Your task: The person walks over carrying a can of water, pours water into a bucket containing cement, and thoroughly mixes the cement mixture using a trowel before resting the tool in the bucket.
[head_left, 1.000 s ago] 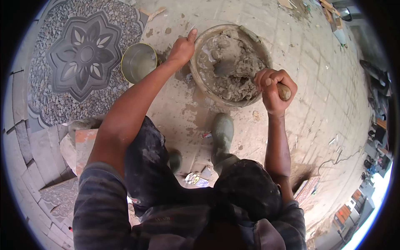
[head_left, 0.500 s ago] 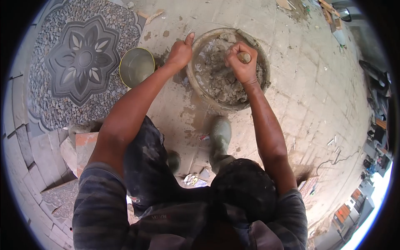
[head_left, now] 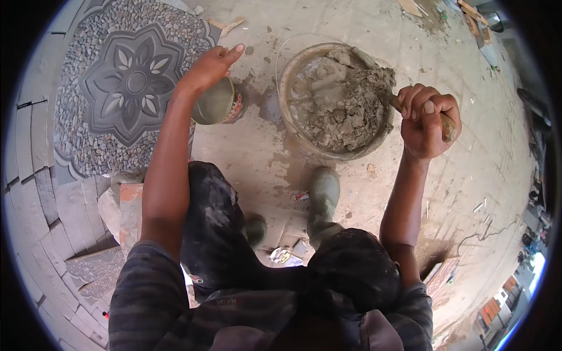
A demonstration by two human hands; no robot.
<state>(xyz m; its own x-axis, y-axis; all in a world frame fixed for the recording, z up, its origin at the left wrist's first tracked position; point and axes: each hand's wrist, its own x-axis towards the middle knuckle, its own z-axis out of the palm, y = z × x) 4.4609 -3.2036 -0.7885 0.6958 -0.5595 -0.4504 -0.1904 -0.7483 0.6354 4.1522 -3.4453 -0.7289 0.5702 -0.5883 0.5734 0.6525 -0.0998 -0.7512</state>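
Note:
My right hand [head_left: 430, 120] is wrapped round the wooden handle [head_left: 449, 127] of a trowel, just right of a round bucket [head_left: 283, 105]. The trowel's blade is hidden under a clump of wet grey mortar [head_left: 380, 81] at the bucket's right rim. Inside the bucket lie lumpy mortar and some murky water. My left hand [head_left: 208, 69] is over the far edge of a tin can [head_left: 215, 104], with its thumb stretched out to the right. Its other fingers are mostly hidden, and I cannot tell whether they touch the can.
A pebbled slab with a grey flower relief [head_left: 136, 82] lies at the left. My green boots [head_left: 324, 190] stand below the bucket on the dusty paved floor. Near them is some crumpled litter [head_left: 287, 256]. Wood scraps [head_left: 473, 13] lie at the far right.
My left hand has left the bucket's rim and moved left over the can. My right hand has swung right with the trowel, lifting mortar to the rim.

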